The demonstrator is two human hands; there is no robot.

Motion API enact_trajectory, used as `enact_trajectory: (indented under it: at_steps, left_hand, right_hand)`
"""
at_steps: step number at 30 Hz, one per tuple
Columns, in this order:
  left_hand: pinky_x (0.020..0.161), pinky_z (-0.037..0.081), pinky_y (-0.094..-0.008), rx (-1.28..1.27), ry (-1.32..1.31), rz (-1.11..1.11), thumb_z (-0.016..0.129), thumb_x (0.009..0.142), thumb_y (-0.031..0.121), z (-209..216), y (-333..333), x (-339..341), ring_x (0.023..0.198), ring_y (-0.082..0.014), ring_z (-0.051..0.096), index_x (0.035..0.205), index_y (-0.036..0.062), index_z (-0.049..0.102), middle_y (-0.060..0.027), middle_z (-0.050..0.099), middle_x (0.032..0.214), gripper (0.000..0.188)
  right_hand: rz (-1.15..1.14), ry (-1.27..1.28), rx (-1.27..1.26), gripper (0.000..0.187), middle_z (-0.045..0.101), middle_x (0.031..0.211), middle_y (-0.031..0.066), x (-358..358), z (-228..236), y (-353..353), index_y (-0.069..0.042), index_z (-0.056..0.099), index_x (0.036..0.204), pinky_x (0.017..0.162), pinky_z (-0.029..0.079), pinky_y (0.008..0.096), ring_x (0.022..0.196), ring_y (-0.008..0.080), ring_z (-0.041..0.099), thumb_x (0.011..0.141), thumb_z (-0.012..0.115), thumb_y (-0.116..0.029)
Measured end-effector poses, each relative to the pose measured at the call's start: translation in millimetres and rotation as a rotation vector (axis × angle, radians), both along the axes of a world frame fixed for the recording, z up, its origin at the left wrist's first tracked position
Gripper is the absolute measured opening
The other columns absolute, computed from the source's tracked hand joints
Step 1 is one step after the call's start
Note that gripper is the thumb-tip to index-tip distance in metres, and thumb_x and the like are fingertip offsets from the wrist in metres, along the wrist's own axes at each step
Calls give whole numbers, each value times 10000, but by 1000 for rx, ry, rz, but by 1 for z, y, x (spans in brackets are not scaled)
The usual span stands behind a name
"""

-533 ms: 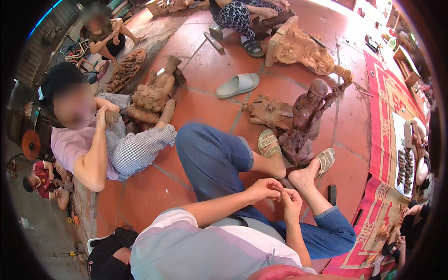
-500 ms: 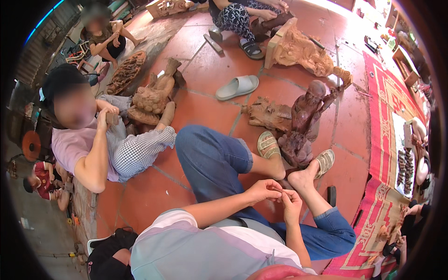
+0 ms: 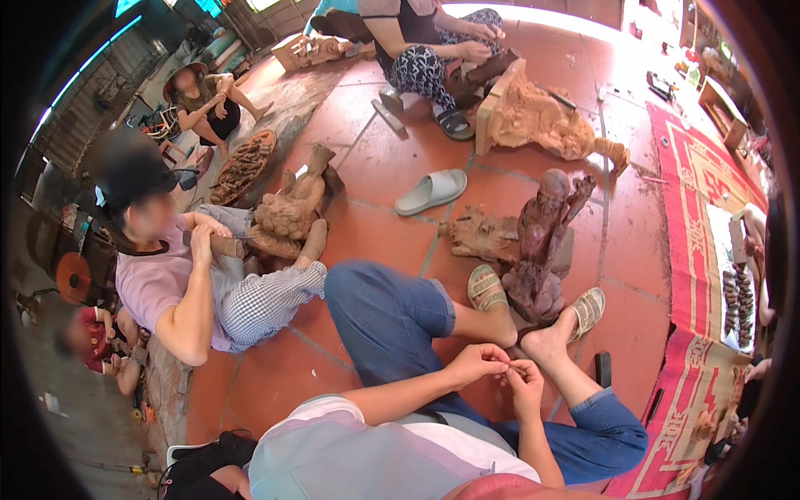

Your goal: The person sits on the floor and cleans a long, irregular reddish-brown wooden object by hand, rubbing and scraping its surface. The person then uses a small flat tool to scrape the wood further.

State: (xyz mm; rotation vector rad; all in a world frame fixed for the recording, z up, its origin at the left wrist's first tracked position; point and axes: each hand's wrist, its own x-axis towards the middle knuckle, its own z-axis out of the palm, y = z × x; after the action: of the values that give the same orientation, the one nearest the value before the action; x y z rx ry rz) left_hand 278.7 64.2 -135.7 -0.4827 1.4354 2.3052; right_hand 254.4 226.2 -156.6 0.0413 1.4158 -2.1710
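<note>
On a red tiled floor (image 3: 627, 271), a dark wooden statue (image 3: 540, 242) stands upright just beyond the person's feet, its base between two sandals (image 3: 486, 287). The left hand (image 3: 477, 365) and right hand (image 3: 526, 388) meet nearer the body, well apart from the statue, each with thumb and fingers pinched narrow, fingertips touching or nearly so; whether they hold something tiny, I cannot tell. For markings, the red mat (image 3: 679, 242) at right carries pale angular figures, a co-worker's dark trousers (image 3: 417, 71) have white letter-like shapes, and the black cap (image 3: 212, 462) at lower left bears a small pink mark, too small to make out. A grey slipper (image 3: 432, 192) lies past the person's knee, and a paler carving (image 3: 542, 117) rests on its side farther off. Compared with half a second ago, the view has tipped upward: everything sits lower, and more of that co-worker shows. The hands keep their pinch.
</note>
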Motion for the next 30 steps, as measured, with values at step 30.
enact_trajectory:
  at_steps: [30]
  left_hand:
    - [719,522,-250,84,-97,-18,656,809,44,19,-2,-3,766,-118,612,946,8,588,-59,624,875,157]
  right_hand:
    - [33,-125,-141,114,620,841,75,-2,14,10,17,562,977,685,496,234,727,128,607,872,560,-27]
